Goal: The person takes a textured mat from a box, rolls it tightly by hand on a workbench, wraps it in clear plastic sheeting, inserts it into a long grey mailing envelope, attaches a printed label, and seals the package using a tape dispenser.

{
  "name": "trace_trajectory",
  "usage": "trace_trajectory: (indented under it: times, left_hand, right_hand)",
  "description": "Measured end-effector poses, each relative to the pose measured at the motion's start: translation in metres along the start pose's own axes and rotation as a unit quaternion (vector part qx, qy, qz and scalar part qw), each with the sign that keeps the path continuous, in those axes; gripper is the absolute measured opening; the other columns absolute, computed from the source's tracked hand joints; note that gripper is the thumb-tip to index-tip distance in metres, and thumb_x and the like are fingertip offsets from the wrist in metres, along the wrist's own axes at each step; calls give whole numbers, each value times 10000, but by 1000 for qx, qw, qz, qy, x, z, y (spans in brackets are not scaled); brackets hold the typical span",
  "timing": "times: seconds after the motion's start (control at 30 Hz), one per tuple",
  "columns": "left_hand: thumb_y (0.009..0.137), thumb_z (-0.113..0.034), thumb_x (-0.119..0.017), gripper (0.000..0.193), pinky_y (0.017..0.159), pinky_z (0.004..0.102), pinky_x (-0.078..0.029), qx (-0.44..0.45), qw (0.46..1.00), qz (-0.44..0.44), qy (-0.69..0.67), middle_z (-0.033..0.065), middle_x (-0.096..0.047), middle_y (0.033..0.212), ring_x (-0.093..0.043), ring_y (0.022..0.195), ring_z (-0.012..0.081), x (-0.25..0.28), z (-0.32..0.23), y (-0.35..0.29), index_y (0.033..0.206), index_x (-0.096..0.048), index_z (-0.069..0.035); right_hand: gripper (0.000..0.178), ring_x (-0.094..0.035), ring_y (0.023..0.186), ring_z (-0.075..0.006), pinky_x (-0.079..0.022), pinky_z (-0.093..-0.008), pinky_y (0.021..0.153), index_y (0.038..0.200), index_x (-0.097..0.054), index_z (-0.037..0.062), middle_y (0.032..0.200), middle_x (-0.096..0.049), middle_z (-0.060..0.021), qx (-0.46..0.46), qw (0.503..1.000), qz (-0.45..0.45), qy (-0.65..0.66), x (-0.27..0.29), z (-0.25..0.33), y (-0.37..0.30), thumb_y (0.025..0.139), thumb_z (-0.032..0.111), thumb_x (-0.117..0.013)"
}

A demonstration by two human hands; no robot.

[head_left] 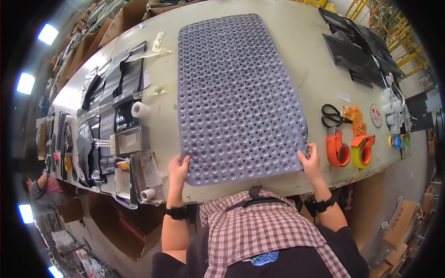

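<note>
A long grey-blue bath mat (241,102), dotted with rows of round bumps and small holes, lies spread over the table (296,51). Its near left edge is pinched by my left hand (178,170), thumb on top. My right hand (310,162) grips the near right corner in the same way. The near end of the mat reaches close to the table's front edge. To the right of my right hand lie an orange tape dispenser (338,149), a second one with yellow-green tape (363,152), and black-handled scissors (334,116).
Black plastic bags (127,76) and a white roll (140,110) lie on the left. More black bags (354,51) sit at the far right, with white rolls (393,109) nearer. Cardboard boxes (121,23) line the far left edge. Another person (46,185) is at the lower left.
</note>
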State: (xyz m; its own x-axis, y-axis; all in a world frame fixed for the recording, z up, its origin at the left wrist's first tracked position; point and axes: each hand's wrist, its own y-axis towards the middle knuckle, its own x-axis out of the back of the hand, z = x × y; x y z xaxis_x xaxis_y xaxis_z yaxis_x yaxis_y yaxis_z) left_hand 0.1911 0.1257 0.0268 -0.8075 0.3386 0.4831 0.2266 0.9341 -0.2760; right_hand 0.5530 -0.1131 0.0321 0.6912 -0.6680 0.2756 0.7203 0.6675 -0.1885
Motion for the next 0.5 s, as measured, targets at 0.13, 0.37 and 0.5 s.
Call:
trace_trajectory:
  times: [0.13, 0.37, 0.5]
  left_hand:
    - [780, -227, -667, 339, 732, 365, -451, -31, 976, -37, 213, 138, -627, 919, -579, 785, 278, -8, 31, -43, 1052, -620, -32]
    - [652, -408, -700, 734, 1060, 495, -199, -374, 805, 164, 430, 61, -318, 1440, -294, 1326, 230, -50, -2, -90, 1328, -422, -335]
    - [673, -310, -693, 578, 1020, 502, -266, -435, 762, 137, 460, 0, -383, 1405, -373, 1282, 162, -38, 5, -72, 1218, -517, -388]
  right_hand:
    - [452, -561, 842, -107, -460, -260, 725, 1141, -392, -21, 948, -595, -85, -138, 986, 16, 96, 5, -27, -51, 834, 176, -659]
    - [325, -607, 862, -182, -510, -288, 731, 1090, -509, -10, 986, -610, -95, -293, 886, 183, 310, 2, -23, -74, 900, 247, -562]
    - [398, -636, 665, -188, -528, -291, 634, 881, -593, -11, 783, -646, -131, -287, 909, 281, 109, -8, -4, -55, 948, 349, -437]
